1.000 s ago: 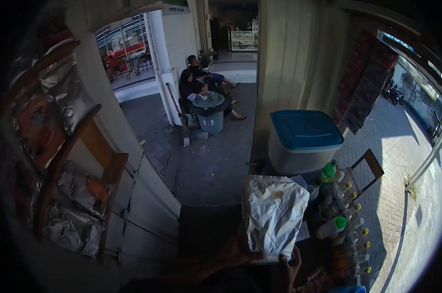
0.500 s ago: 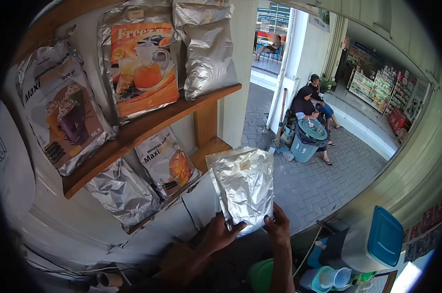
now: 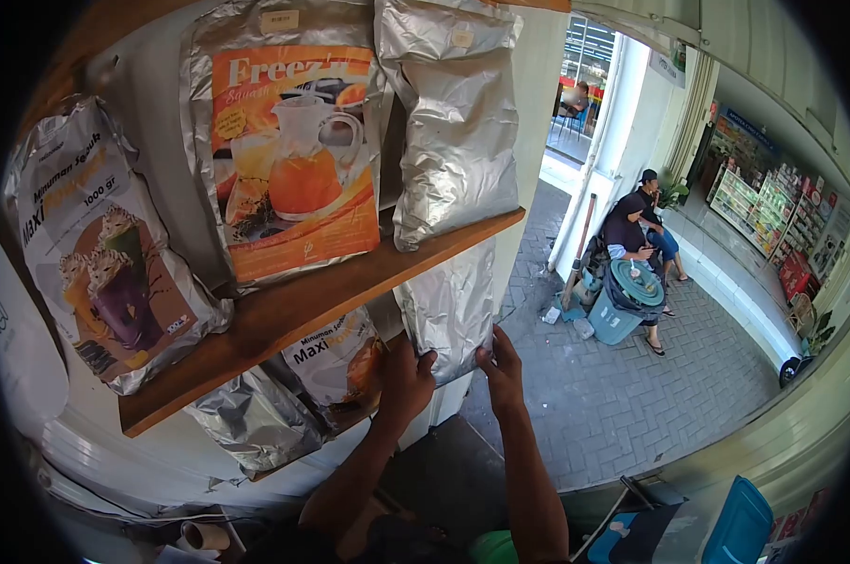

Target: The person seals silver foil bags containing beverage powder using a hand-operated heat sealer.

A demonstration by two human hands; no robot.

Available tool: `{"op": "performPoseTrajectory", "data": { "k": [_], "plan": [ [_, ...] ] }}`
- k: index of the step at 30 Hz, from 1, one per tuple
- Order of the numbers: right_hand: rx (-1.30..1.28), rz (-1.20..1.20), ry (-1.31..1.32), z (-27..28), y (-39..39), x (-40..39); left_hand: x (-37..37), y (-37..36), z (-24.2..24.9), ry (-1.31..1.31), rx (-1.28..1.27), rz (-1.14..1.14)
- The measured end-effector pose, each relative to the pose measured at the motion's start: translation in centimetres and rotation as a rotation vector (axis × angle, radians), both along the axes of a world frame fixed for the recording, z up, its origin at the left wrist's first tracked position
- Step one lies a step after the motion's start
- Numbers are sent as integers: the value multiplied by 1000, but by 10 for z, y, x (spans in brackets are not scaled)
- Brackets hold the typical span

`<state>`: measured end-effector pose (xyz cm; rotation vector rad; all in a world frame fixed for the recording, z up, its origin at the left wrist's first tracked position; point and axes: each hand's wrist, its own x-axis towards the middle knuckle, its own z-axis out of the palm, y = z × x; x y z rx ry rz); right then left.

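Note:
Between both hands I hold a plain silver foil pouch [image 3: 451,305] upright at the right end of the lower shelf; its top is hidden behind the upper shelf board. My left hand [image 3: 408,381] grips its lower left edge, thumb on the front. At the lower right edge, my right hand [image 3: 502,367] grips it the same way. Just left of the pouch stands a printed "Maxi" pouch [image 3: 340,362] on the lower shelf, with another silver pouch [image 3: 260,423] further left.
On the wooden upper shelf [image 3: 321,310] stand a "Maxi" pouch [image 3: 105,254], an orange "Freez'n" pouch [image 3: 293,169] and a silver pouch [image 3: 458,132]. Outside, two people [image 3: 636,226] sit by a lidded bin [image 3: 622,305] on paving. A blue-lidded container [image 3: 740,522] stands lower right.
Both hands have moved the silver pouch toward the shelves, from in front of the opening to under the upper board's right end. The view has come closer to the shelves.

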<state>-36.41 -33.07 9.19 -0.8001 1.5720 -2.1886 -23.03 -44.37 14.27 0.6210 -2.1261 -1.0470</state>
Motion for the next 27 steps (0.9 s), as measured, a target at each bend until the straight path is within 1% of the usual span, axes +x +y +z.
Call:
{"op": "performPoseTrajectory", "data": {
  "k": [1, 2, 3, 4, 6, 8, 10, 11, 13, 14, 16, 17, 18, 20, 22, 23, 24, 26, 27],
  "plan": [
    [27, -19, 22, 2, -6, -3, -6, -5, -4, -29, -4, 52],
    [51, -36, 46, 3, -13, -7, -8, -8, 0, -35, -1, 56],
    [4, -28, 90, 3, -21, -12, -10, -8, 6, 5, 17, 85],
    [12, -25, 81, 2, -25, -17, -11, -7, 9, 42, 38, 112],
    [56, 11, 130, 3, -34, -25, -14, -12, 12, -4, 48, 120],
    [101, -19, 173, -5, -39, -30, -16, -14, 12, -39, 54, 133],
    [93, -72, 269, -5, -46, -32, -21, -17, 8, 16, -11, 175],
    [91, -76, 268, -6, -51, -33, -27, -21, 5, 15, -14, 171],
    [71, -40, 206, -3, -56, -33, -38, -25, 0, 95, 152, 230],
    [67, -44, 208, -1, -55, -32, -40, -24, -3, 97, 148, 226],
    [353, -174, 285, 6, -51, -23, -42, -19, -3, 92, 107, 309],
    [470, -336, 521, 6, -47, -15, -42, -17, -2, 103, 88, 306],
    [504, -369, 555, 20, -42, 3, -39, -11, -6, 152, 40, 257],
    [641, -353, 702, 7, -42, 17, -31, 5, -17, 257, -57, 174],
    [641, -345, 724, -8, -46, 24, -2, 39, -3, 344, -31, 11],
    [757, -347, 696, 7, -47, 35, 19, 53, 10, 313, -110, -13],
    [750, -366, 681, 10, -52, 37, 35, 62, 17, 280, -188, -44],
    [727, -365, 717, 12, -54, 40, 56, 68, -1, 246, 31, -265],
    [715, -370, 724, 15, -53, 40, 64, 66, -10, 253, 19, -265]
  ]
}}
